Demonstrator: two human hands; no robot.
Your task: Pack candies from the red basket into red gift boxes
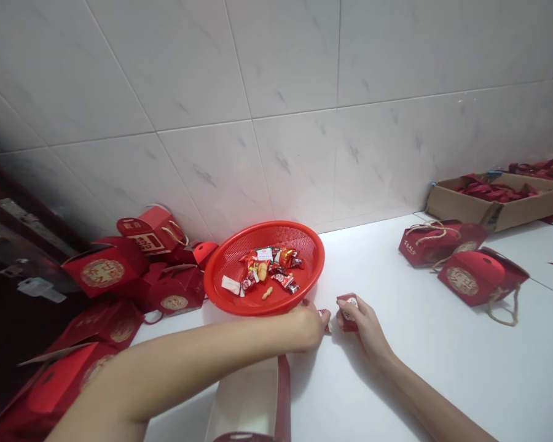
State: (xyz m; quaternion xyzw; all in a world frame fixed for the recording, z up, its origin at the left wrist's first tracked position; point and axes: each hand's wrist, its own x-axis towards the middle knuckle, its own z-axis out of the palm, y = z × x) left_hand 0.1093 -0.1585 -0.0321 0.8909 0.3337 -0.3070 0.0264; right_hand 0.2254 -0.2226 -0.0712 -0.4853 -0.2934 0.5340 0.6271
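Observation:
My left hand reaches across, just in front of the red plastic basket, its fingers closed on a small red-and-white wrapped candy. Between the thumb and fingers of my right hand is a small dark red box with a pale emblem. The two hands are close together over the white tabletop. Inside the basket lie several wrapped candies, a peanut and a white packet. Under my left forearm an open box shows its pale inside.
Several red gift boxes crowd the left side. At the right stand two more red boxes with rope handles, one nearer and one behind. A cardboard box of dark red ribbon-like pieces sits behind them. A tiled wall closes the back.

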